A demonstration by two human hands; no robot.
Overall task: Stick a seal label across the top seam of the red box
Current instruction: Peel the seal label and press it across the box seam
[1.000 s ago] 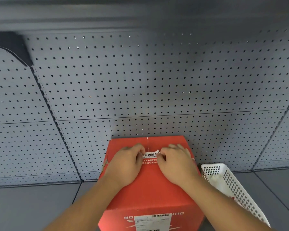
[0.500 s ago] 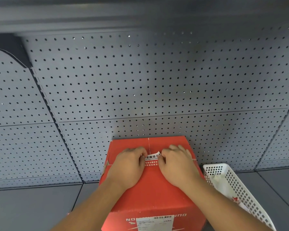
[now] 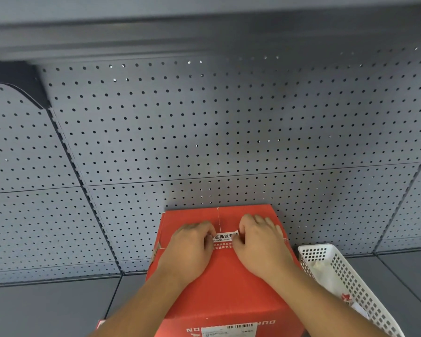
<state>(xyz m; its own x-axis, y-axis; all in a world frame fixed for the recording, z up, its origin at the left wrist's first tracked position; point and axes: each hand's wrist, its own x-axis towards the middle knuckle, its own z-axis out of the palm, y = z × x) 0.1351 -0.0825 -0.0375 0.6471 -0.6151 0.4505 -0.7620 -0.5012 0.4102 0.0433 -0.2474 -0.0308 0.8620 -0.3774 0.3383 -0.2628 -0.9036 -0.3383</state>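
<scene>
Far left: bare grey shelf (image 3: 46, 310), open room all the way to the box's left side. A grey pegboard wall (image 3: 204, 142) closes off the back.

Centre: we see the red box (image 3: 224, 288) standing on the shelf, its far edge up against the pegboard. The top seam (image 3: 218, 215) runs from the far edge toward us, down the middle of the lid. The front face carries a white shipping label (image 3: 229, 330), cut off by the frame's bottom edge.

Our left hand (image 3: 190, 249) lies knuckles-up on the lid left of the seam, fingers curled, fingertips pressed down on the left end of the seal label (image 3: 225, 240). The label is a white-and-red strip with printed characters, lying crosswise over the seam. Only its middle stretch shows between the two hands.

Our right hand (image 3: 260, 244) mirrors the left on the other side of the seam, fingers curled, thumb and fingertips down on the label's right end. The label's upper right corner looks slightly lifted; we cannot tell if it is pinched or only pressed.

Right: a white perforated basket (image 3: 350, 283) sits just beside the box's right side, with pale items inside, too blurred to name. Beyond it, more bare shelf.
</scene>
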